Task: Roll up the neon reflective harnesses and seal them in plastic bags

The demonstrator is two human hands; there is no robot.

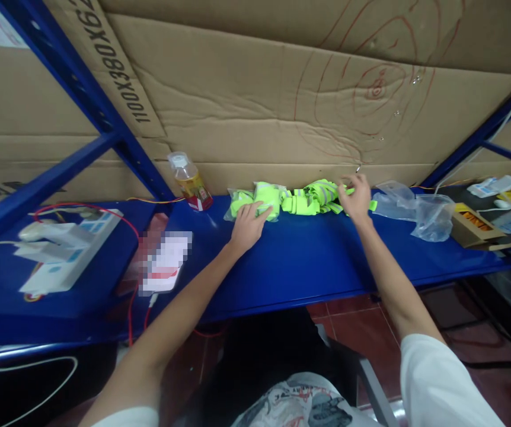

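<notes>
We see both hands on neon-yellow reflective strips at the back of a blue shelf [309, 261], against cardboard: left hand [247, 224] lies flat, fingers spread, on a bagged bundle [255, 198]; right hand [355, 198] curls loosely on loose strips [315, 198]. Drink bottle [189, 181] to the left, clear bags [415, 210] to the right.

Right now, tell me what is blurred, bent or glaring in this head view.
Head view: wide-angle lens bows the shelf edge and blue posts; a pixelated patch hides something left of centre; the power strip at far left is smeared; light is soft and even, with faint sheen on the plastic bags; the left hand, right hand and neon vests are fairly sharp.
</notes>
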